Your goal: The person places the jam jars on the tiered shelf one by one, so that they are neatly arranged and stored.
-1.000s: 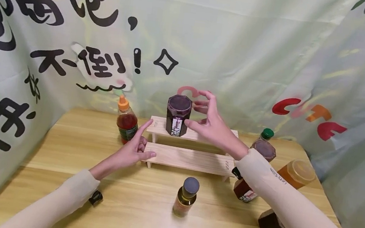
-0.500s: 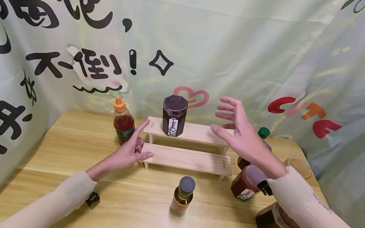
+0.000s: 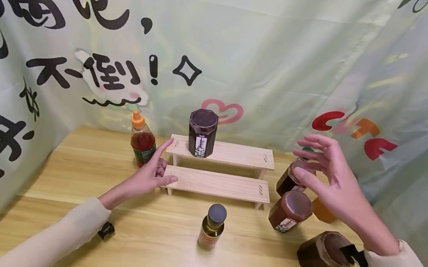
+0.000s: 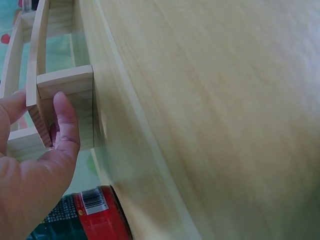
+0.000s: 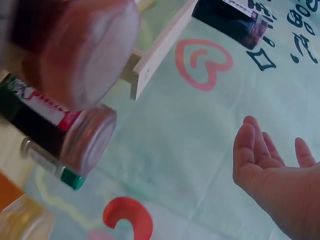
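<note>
A two-step wooden display rack [image 3: 219, 184] stands mid-table. My left hand [image 3: 150, 174] grips the left end of its lower step, thumb on top; in the left wrist view the fingers [image 4: 66, 117] curl under the board. Upright on the upper step, toward the left, is a dark purple jam jar [image 3: 201, 137] with a white label. My right hand [image 3: 333, 181] hovers with loosely bent fingers and holds nothing. It overlaps a dark jar [image 3: 286, 179] and a green-capped bottle [image 5: 47, 160] at the right. Just in front of them is a reddish-brown jar [image 3: 288, 213].
Left of the rack stands a red sauce squeeze bottle [image 3: 142, 142] with an orange tip. A small dark-capped bottle [image 3: 211, 231] stands in front. Farther right are an orange jar [image 3: 322, 211], partly hidden, and a dark brown jar [image 3: 317, 253]. A printed curtain [image 3: 280, 61] hangs behind.
My right hand has moved away from the purple jam jar, rightward to above the right-hand jars. The jar stays on the upper step. My left hand keeps its grip on the rack.
</note>
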Available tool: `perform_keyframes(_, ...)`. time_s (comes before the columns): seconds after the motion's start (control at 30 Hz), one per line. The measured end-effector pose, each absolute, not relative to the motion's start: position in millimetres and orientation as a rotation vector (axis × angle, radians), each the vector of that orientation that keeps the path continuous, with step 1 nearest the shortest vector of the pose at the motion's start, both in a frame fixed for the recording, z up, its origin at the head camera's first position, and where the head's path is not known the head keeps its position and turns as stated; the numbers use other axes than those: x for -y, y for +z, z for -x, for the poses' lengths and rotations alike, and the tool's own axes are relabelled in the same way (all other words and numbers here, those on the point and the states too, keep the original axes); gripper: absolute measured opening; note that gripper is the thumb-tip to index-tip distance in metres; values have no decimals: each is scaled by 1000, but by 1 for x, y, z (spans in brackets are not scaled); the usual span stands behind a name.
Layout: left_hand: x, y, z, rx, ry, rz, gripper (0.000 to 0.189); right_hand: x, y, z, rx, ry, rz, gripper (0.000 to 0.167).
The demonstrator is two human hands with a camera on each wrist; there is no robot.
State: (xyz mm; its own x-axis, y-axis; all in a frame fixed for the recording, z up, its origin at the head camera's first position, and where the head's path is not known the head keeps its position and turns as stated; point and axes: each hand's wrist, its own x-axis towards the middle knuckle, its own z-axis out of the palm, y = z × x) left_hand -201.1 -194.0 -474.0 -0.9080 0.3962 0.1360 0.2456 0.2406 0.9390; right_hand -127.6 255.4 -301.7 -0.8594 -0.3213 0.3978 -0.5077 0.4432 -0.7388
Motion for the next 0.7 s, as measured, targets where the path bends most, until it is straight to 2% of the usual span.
perform_keyframes(0.37, 196, -470, 203, -2379, 1751, -675, 115, -307, -322, 86, 2493, 1310, -707, 68)
perform_keyframes(0.7, 197, -473, 201, -2364, 1779, -723, 114, -355, -373, 52, 2522, 1377, -849, 80)
